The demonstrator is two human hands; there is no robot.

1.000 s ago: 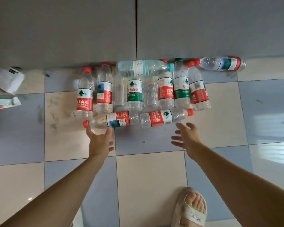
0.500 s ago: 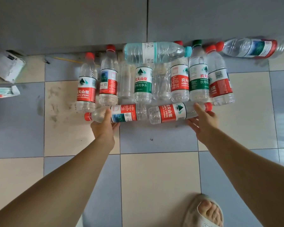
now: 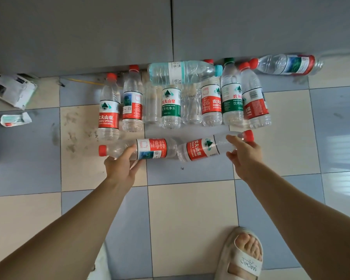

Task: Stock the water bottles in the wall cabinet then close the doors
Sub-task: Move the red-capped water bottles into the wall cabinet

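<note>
Reaching down over the tiled floor, I have both arms stretched toward two bottles lying on their sides in front of the standing row. My left hand curls its fingers round the left lying bottle, gripping it at the clear part between its red cap, which points left, and its red label. My right hand wraps thumb and fingers round the right lying bottle at its shoulder, just below the red cap, which points right and slightly up. The two bottles meet base to base between my hands.

Behind them stands the row of upright bottles, red and green labels mixed, close against the bottom of the grey cabinet doors, which are shut with a seam between them. A pale blue-capped bottle lies across the tops of the middle ones. Another bottle on its side rests at the foot of the right door. Torn paper packaging lies toward the left edge of the floor. My sandalled foot shows at the bottom.
</note>
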